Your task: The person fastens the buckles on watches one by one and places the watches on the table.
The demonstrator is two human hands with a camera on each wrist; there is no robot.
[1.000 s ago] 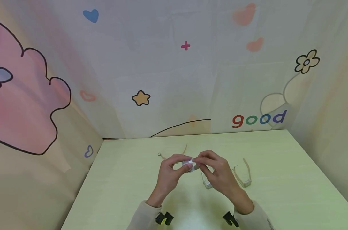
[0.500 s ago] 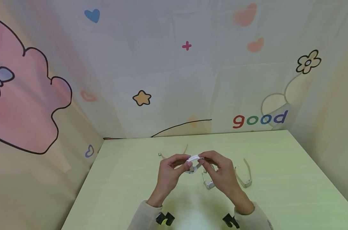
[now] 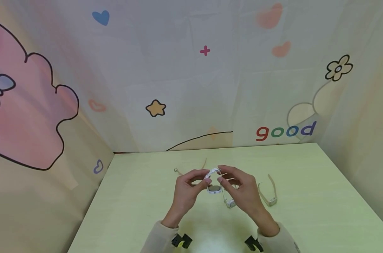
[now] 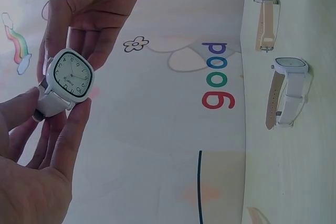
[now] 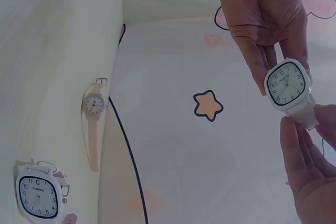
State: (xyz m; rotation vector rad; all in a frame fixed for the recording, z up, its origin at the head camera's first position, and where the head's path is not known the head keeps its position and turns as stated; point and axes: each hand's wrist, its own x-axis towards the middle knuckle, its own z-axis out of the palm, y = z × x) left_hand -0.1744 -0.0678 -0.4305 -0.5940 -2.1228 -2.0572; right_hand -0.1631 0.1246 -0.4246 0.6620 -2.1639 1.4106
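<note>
A white wristwatch [image 3: 214,189] with a rounded square case is held above the table between both hands. Its strap arches up from the case in a loop; whether the buckle is fastened I cannot tell. My left hand [image 3: 187,188] pinches the strap's left side between thumb and fingers. On the other side, the thumb and fingers of my right hand [image 3: 242,184] pinch the strap. The grey case back faces the head camera, while both wrist views show the dial [image 4: 72,76]. Below my right hand, a second white watch [image 3: 231,203] lies on the table.
A peach-strapped watch [image 3: 272,201] lies to the right on the pale table [image 3: 131,211]. Behind the hands lies another, partly hidden, its round dial [image 5: 94,106] showing in the right wrist view. A printed cloth [image 3: 179,70] hangs along the table's back and sides.
The white watch has turned in the hands: its strap loop now stands more upright, with the case back showing below. Both hands have stayed nearly in place, the right shifting slightly.
</note>
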